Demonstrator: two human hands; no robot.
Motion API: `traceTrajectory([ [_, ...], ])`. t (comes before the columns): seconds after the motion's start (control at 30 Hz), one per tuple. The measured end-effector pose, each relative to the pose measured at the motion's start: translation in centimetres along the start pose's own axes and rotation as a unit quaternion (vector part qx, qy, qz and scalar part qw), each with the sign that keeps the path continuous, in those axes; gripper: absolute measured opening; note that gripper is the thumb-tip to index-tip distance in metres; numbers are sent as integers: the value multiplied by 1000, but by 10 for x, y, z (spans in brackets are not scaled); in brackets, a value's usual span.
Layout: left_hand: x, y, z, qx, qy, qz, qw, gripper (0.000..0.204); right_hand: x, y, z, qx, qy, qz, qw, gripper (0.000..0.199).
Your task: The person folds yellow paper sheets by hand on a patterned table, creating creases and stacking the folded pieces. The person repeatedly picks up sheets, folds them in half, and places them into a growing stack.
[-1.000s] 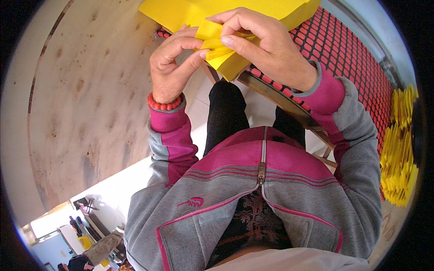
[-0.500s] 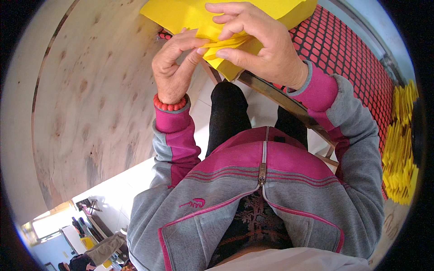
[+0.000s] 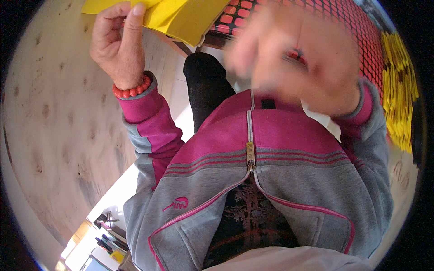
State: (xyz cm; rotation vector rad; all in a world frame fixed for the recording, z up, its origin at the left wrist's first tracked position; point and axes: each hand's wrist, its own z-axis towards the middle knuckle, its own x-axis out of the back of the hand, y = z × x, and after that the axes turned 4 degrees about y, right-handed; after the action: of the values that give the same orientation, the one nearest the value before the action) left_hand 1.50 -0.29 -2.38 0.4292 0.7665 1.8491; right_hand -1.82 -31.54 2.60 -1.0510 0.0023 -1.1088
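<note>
A folded yellow sheet (image 3: 181, 20), paper or thin cloth by its look, lies at the top of the view with its upper part cut off. The thumb and fingers of my left hand (image 3: 118, 47) are pinched on its near left edge. A red bead bracelet (image 3: 132, 90) circles that wrist. My right hand (image 3: 298, 58) is raised off the sheet, close to me and above the red-and-black patterned surface. Motion smears its fingers, so whether they hold anything is unclear.
The patterned surface (image 3: 235, 16) continues behind my right hand. A stack of folded yellow pieces (image 3: 398, 90) stands at the far right. To my left stretches a broad wooden board (image 3: 54, 113). My black-clad knee (image 3: 205, 77) is below the sheet.
My right hand has come away from the yellow sheet and moved down and toward me. My left hand still pinches the sheet. Hand and sheet now appear farther left and higher.
</note>
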Motion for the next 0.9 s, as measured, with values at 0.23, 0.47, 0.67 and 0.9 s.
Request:
traceTrajectory([
  [0.23, -2, -14, 4, -15, 8, -25, 1000, 10, -74, 120, -124, -260, 15, -180, 949, 16],
  [0.47, -7, -1, 9, 9, -19, -22, 1000, 10, -59, 220, -174, -229, 198, -472, 828, 38],
  [0.67, -15, 15, 2, 29, -18, -56, 998, 16, -55, 241, -175, -206, 260, -526, 783, 25],
  [0.9, -13, 20, 1, 38, -24, -32, 998, 12, -61, 124, -127, -321, 29, -423, 847, 25],
])
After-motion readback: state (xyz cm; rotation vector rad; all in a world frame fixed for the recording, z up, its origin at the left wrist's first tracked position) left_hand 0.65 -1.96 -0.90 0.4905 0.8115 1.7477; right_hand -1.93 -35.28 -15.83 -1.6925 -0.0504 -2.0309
